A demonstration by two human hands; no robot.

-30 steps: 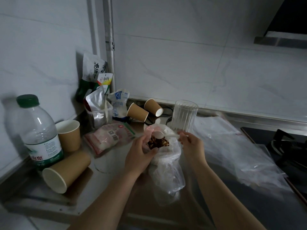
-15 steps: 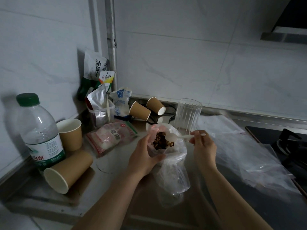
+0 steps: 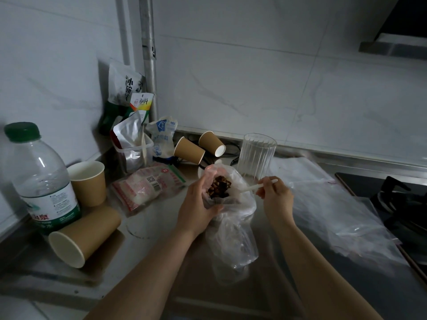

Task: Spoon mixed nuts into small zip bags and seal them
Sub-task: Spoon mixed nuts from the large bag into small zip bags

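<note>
My left hand [image 3: 197, 204] grips a clear plastic bag [image 3: 231, 229] near its mouth and holds it open above the steel counter. Dark mixed nuts [image 3: 219, 187] show inside the bag's opening. My right hand [image 3: 275, 195] pinches the handle of a white plastic spoon [image 3: 255, 187], whose bowl points down into the right side of the bag's mouth, beside the nuts. The bowl itself is partly hidden by the plastic. The rest of the bag hangs crumpled toward me.
A ribbed glass [image 3: 256, 155] stands just behind the bag. Loose clear zip bags [image 3: 332, 204] spread over the counter to the right, by a gas hob [image 3: 399, 195]. At left are a water bottle [image 3: 39, 179], several paper cups [image 3: 85, 234] and food packets [image 3: 147, 185].
The spoon has swung from lying level over the nuts to tilting down into the bag's right side. My right hand has shifted slightly right; my left hand keeps its hold.
</note>
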